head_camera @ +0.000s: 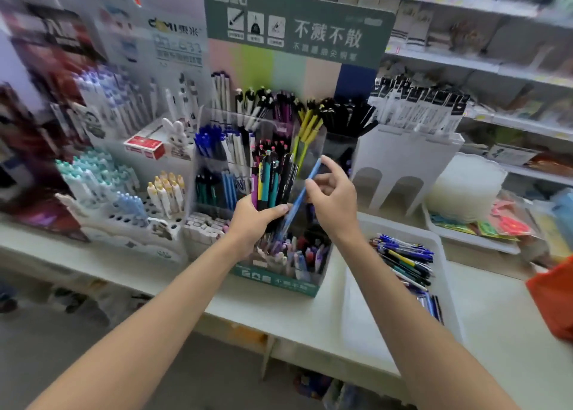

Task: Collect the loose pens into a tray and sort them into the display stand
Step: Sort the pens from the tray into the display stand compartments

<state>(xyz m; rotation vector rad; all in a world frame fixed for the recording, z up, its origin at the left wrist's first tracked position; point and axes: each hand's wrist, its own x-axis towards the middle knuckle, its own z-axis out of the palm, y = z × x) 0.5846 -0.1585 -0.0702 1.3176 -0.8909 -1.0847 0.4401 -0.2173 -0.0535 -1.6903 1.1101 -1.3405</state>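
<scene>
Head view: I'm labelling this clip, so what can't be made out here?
Head view throughout:
- Blue pen in right hand: lower end motion-blurred.
- Pen bundle: bottoms hidden by left hand; count unclear.
- Pens in tray: piled, overlapping, uncountable.
- Left displays: print blurred.

Both forearms extended far. Left hand (254,223) curled round pen bundle (269,183), thumb across front; right hand (333,198) just beside it pinched blue pen (296,205), index finger raised.
</scene>
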